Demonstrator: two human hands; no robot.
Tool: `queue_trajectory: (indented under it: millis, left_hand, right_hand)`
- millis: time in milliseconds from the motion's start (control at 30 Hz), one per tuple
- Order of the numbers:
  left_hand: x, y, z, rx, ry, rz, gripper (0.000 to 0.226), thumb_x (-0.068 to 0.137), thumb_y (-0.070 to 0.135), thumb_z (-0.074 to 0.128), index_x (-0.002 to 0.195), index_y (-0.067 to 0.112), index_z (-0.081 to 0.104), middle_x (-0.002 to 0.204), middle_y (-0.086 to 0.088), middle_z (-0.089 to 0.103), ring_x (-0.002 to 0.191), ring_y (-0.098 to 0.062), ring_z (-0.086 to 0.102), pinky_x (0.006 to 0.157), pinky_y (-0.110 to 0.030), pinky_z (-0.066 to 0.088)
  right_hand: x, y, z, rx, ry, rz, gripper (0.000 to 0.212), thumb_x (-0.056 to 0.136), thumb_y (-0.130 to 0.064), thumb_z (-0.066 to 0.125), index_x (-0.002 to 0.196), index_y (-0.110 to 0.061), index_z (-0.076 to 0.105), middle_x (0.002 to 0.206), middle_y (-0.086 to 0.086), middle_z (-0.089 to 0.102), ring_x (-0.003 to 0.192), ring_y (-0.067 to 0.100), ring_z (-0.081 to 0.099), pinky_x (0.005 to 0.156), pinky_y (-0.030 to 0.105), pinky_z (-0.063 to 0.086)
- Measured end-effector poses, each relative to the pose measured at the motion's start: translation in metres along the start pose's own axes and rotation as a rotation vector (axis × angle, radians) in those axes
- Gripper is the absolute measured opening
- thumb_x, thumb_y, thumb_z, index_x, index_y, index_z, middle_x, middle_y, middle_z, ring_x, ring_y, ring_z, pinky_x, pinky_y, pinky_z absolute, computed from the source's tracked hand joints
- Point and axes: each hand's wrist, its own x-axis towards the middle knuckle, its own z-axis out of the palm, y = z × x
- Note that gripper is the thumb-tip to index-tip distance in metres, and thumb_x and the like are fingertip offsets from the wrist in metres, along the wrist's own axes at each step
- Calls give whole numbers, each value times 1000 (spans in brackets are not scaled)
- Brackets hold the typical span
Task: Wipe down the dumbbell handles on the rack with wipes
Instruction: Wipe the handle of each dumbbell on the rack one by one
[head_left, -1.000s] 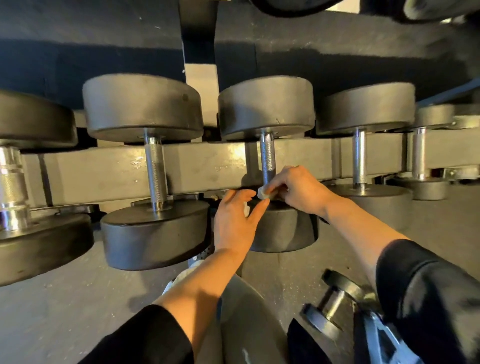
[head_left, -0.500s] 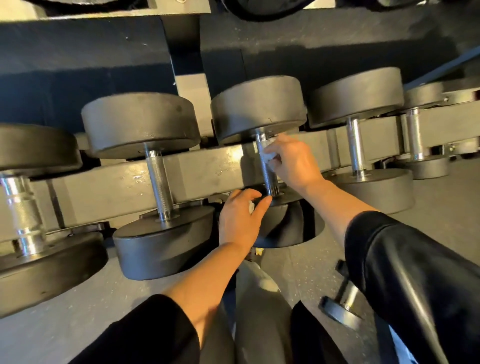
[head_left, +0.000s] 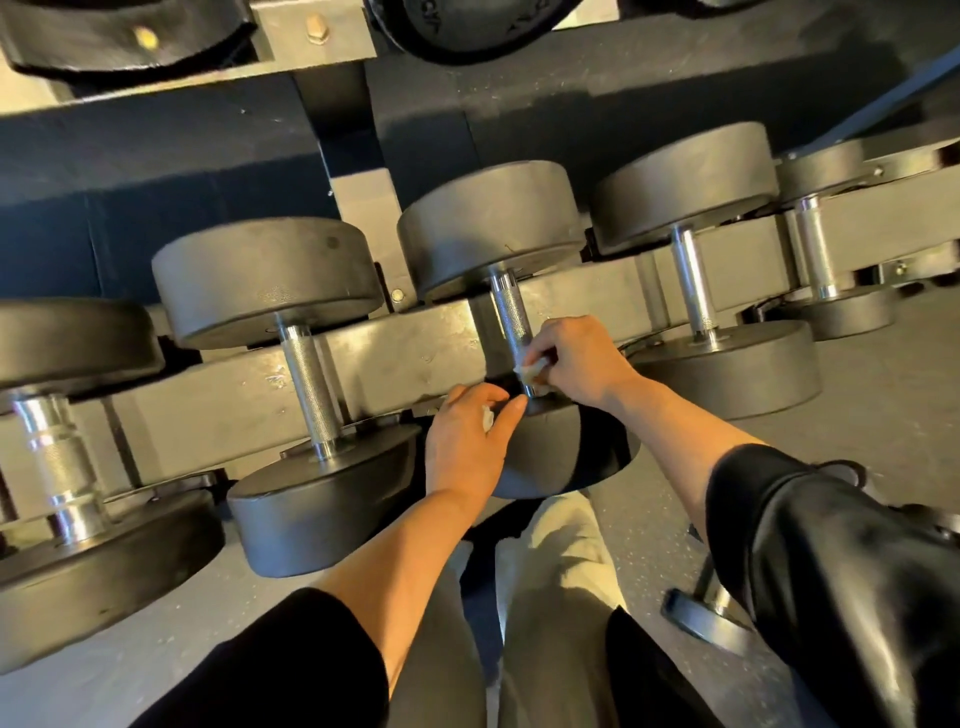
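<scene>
A row of black dumbbells lies across the grey rack rail (head_left: 415, 343). My right hand (head_left: 576, 358) pinches a small white wipe (head_left: 530, 370) against the lower end of the middle dumbbell's knurled steel handle (head_left: 510, 306). My left hand (head_left: 467, 441) rests on that dumbbell's near head (head_left: 556, 457), thumb and fingers spread around its rim, with a bit of white showing under the fingers. The neighbouring handles stand free on the left (head_left: 311, 384) and on the right (head_left: 693, 291).
A heavier dumbbell with a chrome handle (head_left: 57, 457) sits at far left. A small dumbbell (head_left: 711, 603) lies on the grey floor at lower right. The upper rack tier (head_left: 311, 36) hangs overhead. My legs fill the space below the rack.
My right hand slid from the upper part of the middle handle back down to its lower end with the wipe. The left hand stayed on the near head. The view tilted.
</scene>
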Motion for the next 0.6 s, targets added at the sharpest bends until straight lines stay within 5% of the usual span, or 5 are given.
queue_trajectory:
  millis: [167, 367, 500, 600]
  left_hand:
    - [-2, 6, 0, -16, 72, 33, 23, 87, 30, 66, 105, 16, 67, 105, 2, 61, 94, -12, 58, 79, -18, 40]
    - [-6, 29, 12, 103, 98, -3, 32, 84, 47, 64, 104, 22, 64, 100, 13, 55, 85, -2, 53, 77, -22, 44]
    - [-6, 30, 18, 187, 172, -13, 32, 86, 49, 61, 97, 20, 65, 95, 7, 60, 81, -10, 56, 67, -23, 39]
    - [-6, 32, 22, 179, 177, -39, 26, 88, 43, 61, 96, 20, 66, 95, 4, 61, 85, -14, 57, 67, -24, 37]
  right_hand:
    - [11, 12, -10, 186, 345, 168, 23, 77, 4, 64, 96, -7, 73, 96, 10, 66, 87, 24, 60, 75, 24, 43]
    - [35, 10, -8, 279, 223, 105, 36, 76, 5, 67, 110, -5, 67, 111, 10, 66, 103, 23, 59, 90, 26, 45]
    - [32, 18, -8, 326, 113, 101, 28, 64, 6, 75, 87, -9, 69, 88, 2, 62, 79, 14, 52, 63, 5, 38]
    - [23, 28, -9, 301, -23, 88, 28, 58, 5, 79, 81, -8, 70, 83, 4, 64, 76, 14, 53, 52, 2, 32]
